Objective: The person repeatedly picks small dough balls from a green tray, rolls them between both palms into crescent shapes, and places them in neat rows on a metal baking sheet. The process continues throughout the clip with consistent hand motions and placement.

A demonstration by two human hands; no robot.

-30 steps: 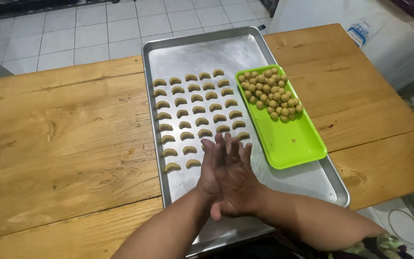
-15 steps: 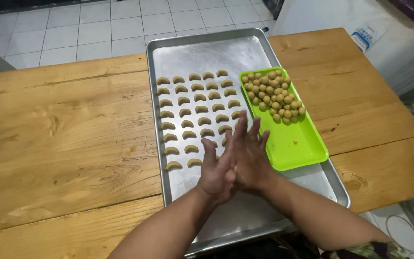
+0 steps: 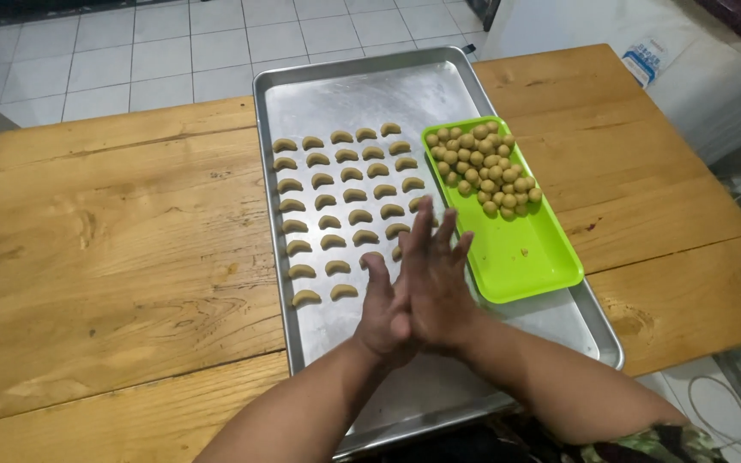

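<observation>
We've got our palms pressed flat together at the centre of the frame, left hand (image 3: pixel 385 310) under and behind, right hand (image 3: pixel 436 283) laid over it with fingers fanned toward the top. Whether a bit of dough sits between them we cannot tell; nothing shows at the edges. Neither hand is clenched or gripping anything we can see.

Just to the upper right, the dough balls (image 3: pixel 480 168) pile in the far end of the green tray (image 3: pixel 525 266). They look soft and light, easily dented, so we'd judge a gentle fingertip pinch from the top of the pile is best.

Left of the hands, crescent pieces (image 3: pixel 342 206) line up in rows on the metal baking sheet (image 3: pixel 362 94), which lies on the wooden table (image 3: pixel 113 257).
</observation>
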